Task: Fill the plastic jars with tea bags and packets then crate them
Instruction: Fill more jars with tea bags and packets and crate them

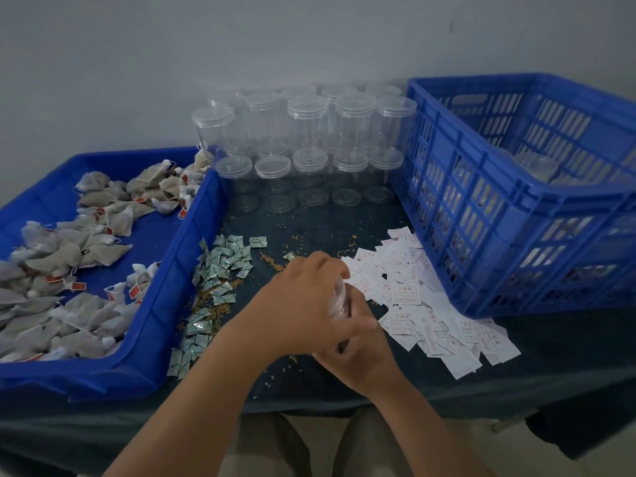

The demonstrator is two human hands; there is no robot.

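Both hands hold one clear plastic jar (339,297) low over the dark table, near its front edge. My left hand (309,301) covers the jar's top, its fingers curled over the lid. My right hand (361,342) grips the jar's body from below and the right. The jar's contents are hidden by the hands. Grey tea bags (69,256) with red tags lie in the blue tray (179,256) on the left. Small green packets (220,270) are scattered beside the tray. White paper slips (423,304) lie in a heap right of my hands.
Several empty lidded clear jars (306,146) stand stacked in rows at the back against the wall. A tall blue slotted crate (516,201) stands at the right with a few jars inside. Loose tea grains (275,263) dot the table cloth.
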